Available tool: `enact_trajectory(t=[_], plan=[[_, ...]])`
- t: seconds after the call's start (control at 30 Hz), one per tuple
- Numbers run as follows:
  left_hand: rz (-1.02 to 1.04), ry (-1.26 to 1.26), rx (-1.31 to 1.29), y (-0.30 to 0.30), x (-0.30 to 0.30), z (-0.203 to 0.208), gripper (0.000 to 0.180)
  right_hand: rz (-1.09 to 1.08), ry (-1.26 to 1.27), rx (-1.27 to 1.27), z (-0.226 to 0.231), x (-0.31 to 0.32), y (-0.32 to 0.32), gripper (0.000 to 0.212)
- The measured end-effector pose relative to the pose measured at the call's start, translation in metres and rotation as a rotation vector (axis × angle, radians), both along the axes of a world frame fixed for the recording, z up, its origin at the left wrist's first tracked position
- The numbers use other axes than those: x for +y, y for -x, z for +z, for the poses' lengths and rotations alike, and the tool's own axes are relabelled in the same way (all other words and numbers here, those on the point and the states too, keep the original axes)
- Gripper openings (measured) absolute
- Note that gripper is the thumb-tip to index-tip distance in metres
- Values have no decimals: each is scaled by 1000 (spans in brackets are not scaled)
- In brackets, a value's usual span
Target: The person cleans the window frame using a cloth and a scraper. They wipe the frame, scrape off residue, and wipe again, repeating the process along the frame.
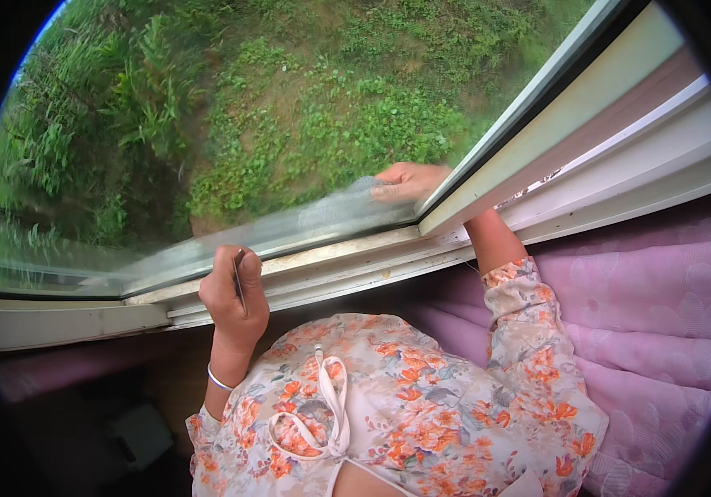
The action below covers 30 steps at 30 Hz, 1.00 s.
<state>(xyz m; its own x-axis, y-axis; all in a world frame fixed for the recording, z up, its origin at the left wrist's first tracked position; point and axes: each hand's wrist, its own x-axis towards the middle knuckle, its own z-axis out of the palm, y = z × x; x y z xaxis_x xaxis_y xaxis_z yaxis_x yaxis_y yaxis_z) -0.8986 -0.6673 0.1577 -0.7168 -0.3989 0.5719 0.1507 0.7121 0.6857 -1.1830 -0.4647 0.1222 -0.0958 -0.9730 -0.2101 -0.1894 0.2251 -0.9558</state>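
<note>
My right hand [409,183] reaches round the edge of the window sash and shows through the glass, on its outer side. Its fingers are closed on a grey cloth [365,189], which lies low by the pane's bottom edge. On the near side of the pane, my left hand [233,290] is raised in front of the sill. A thin, dark, flat piece [239,277] is pinched between its thumb and fingers, seen nearly edge-on, so its kind is unclear. The window pane [289,124] has a hazy band along its bottom.
The white sash frame [554,124] slants up to the right. Below it runs the white window track [355,269], with dirt marks on it. A pink curtain [645,331] hangs at the right. Green plants [330,108] grow on the ground outside. A pale object [142,435] sits in shadow at lower left.
</note>
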Motion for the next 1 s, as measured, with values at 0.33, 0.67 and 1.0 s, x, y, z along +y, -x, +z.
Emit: enact_trajectory(t=[0.33, 0.67, 1.0], plan=[[28, 79, -40, 0, 4, 2, 12, -136, 42, -19, -14, 21, 17, 45], [27, 105, -44, -1, 1, 0, 11, 55, -76, -163, 1, 0, 1, 47], [-23, 104, -10, 6, 2, 3, 11, -191, -21, 123, -40, 44, 35, 32]])
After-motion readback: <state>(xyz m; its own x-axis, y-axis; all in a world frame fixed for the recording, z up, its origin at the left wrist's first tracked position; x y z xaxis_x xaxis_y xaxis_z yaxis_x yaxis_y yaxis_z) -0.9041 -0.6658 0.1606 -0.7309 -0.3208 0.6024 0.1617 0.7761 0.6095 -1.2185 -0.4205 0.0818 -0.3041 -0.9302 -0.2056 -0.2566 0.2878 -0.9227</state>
